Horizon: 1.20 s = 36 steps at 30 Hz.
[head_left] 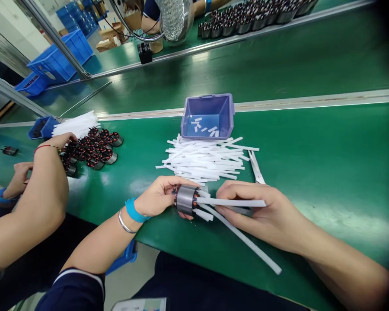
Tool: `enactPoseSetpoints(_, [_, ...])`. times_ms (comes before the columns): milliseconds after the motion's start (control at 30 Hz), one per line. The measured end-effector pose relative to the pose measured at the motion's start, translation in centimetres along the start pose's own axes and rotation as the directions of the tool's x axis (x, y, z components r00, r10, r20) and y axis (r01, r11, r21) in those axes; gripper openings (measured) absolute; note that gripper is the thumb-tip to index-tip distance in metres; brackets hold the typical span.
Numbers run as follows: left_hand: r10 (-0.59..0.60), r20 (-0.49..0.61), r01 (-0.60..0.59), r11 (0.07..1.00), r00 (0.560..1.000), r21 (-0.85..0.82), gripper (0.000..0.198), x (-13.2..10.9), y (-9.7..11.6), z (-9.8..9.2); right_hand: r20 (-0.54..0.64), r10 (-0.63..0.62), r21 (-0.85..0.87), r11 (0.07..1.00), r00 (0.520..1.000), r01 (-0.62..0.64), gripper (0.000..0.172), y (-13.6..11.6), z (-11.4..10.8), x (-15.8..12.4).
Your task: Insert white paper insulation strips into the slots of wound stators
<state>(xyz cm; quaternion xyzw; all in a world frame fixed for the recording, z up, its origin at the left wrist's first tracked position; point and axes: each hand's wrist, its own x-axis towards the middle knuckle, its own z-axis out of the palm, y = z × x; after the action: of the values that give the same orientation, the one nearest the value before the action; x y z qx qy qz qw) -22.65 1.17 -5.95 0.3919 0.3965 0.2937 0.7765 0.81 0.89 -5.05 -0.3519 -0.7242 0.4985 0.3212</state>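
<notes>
My left hand (157, 196) is wrapped round a motor stator (186, 200), a dark metal ring with copper windings, held on its side above the green table. Several white strips (246, 248) stick out of its right end, two long and others short. My right hand (269, 211) is closed just right of the stator, thumb and fingers pinching at a white strip; the fingertips are partly hidden by the strips. Behind that hand, scissors (255, 167) show their blades, handles hidden. A pile of white strips (204, 160) lies beyond the stator.
A purple bin (228, 114) with small white pieces stands behind the pile. At left, a co-worker's hand (60, 140) reaches over grouped stators (105, 151), near more strips (78, 123) and a small blue bin (47, 127). A metal rail (294, 101) crosses behind.
</notes>
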Motion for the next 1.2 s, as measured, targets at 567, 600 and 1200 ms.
enactPoseSetpoints(567, [0.042,-0.056,-0.034,0.99,0.998,0.136,0.049,0.1,-1.8,1.6,-0.114,0.298,0.225,0.937,0.948,-0.268,0.013,0.9,1.7,0.7])
enactPoseSetpoints(600, [0.058,-0.08,-0.043,0.983,0.995,0.179,0.046,0.1,-2.0,1.8,-0.113,0.314,0.23,0.931,0.943,-0.283,0.013,1.1,1.8,0.6])
enactPoseSetpoints(1200, [0.295,-0.172,-0.204,0.889,0.94,0.409,0.008,-0.1,-2.3,2.8,0.079,0.251,0.118,0.959,0.965,-0.259,0.031,3.0,1.5,0.0])
